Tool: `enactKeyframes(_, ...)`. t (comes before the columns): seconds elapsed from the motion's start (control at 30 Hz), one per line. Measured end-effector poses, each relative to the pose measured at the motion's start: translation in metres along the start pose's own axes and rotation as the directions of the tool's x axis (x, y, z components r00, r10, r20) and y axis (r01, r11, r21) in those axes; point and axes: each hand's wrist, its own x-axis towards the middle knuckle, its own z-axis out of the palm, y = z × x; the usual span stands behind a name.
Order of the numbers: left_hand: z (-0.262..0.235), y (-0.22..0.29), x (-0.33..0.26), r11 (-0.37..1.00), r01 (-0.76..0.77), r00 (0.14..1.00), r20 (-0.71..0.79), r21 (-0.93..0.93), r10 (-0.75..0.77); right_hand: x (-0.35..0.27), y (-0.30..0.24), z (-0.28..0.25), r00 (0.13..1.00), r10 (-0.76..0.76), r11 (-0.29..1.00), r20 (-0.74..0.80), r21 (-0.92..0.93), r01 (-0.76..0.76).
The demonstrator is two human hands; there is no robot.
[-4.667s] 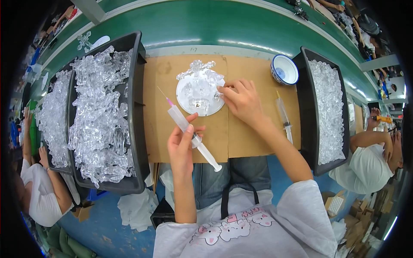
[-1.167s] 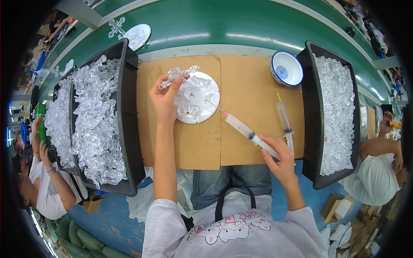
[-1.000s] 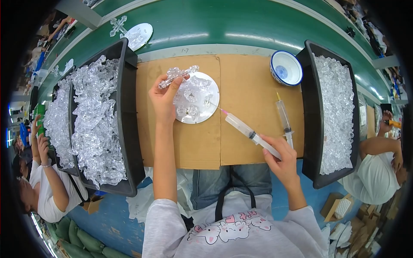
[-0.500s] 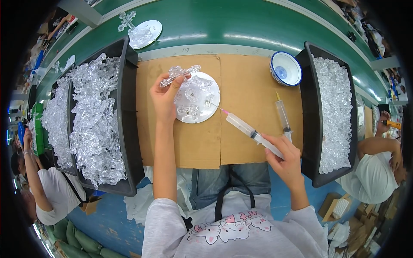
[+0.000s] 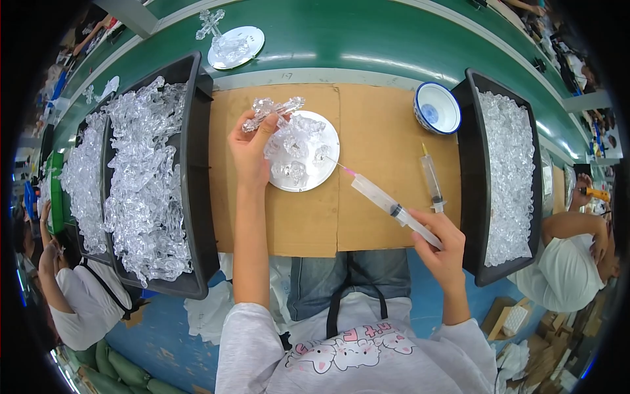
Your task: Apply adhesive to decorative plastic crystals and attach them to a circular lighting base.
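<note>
- Black tray (image 5: pixel 200 217) at 9 o'clock, heaped with glittering clear plastic pieces.
- Left hand (image 5: pixel 251 150), its grip pinched closed on a clear faceted cross (image 5: pixel 270 110), held at 11 o'clock over the round mirrored plate (image 5: pixel 323 172).
- The plate lies on a brown cardboard sheet (image 5: pixel 380 144) covering the counter and carries small glassy lumps.
- Right hand (image 5: pixel 441 248), its grip wrapped closed around the plunger end of a long clear syringe (image 5: pixel 387 207); its pink-hubbed needle points toward 10 o'clock at the plate's edge.
- Second syringe (image 5: pixel 432 182) lying flat, at 1 o'clock of the right hand.
- Blue-and-white bowl (image 5: pixel 438 108) at 1 o'clock on the cardboard.
</note>
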Motion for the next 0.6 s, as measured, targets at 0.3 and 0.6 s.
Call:
enactKeyframes(0.3,0.005,0.007,-0.004,0.999,0.016,1.0,0.01,0.041,-0.017,0.006,0.009,-0.003,0.999,-0.015,1.0,-0.049,0.002,0.015)
enactKeyframes(0.6,0.009,0.016,-0.011,0.998,0.055,0.998,0.016,0.017,-0.055,0.017,0.006,-0.003,0.996,-0.084,0.994,-0.021,-0.075,0.082)
